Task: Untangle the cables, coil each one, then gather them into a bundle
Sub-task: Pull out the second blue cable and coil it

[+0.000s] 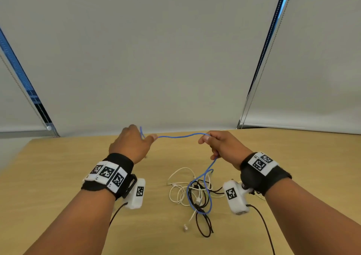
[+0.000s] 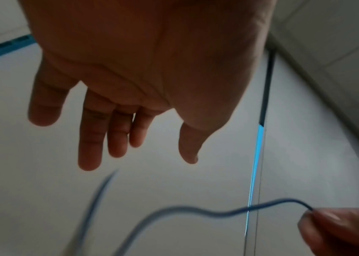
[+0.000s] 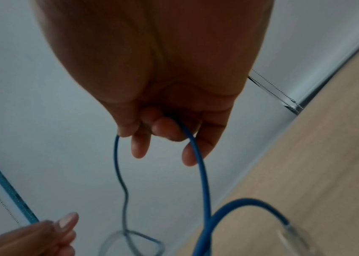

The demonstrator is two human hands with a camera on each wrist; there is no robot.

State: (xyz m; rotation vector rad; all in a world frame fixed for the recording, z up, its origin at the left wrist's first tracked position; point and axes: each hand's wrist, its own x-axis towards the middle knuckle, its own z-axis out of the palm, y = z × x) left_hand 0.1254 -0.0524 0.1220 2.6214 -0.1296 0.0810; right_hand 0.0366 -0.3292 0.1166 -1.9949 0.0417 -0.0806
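A thin blue cable [image 1: 181, 136] stretches in the air between my two hands above the wooden table [image 1: 78, 157]. My right hand [image 1: 220, 145] pinches it between thumb and fingers [image 3: 163, 129], and from that grip it drops into the tangle. My left hand [image 1: 134, 143] has straight, spread fingers [image 2: 90, 138]. The cable's free end [image 1: 141, 131] loops beside its thumb, and the blurred cable [image 2: 196, 208] passes below the palm without a grip. On the table lies a tangle of white cable [image 1: 177, 192] and black cable [image 1: 205, 225], with the blue one threaded through. A clear plug [image 3: 292, 232] ends the blue cable.
Grey roller blinds [image 1: 175, 59] with bead chains [image 1: 261, 79] hang just behind the table's far edge. Bare wood surrounds the tangle on the left and right. A white plug [image 1: 185, 227] lies at the near end of the pile.
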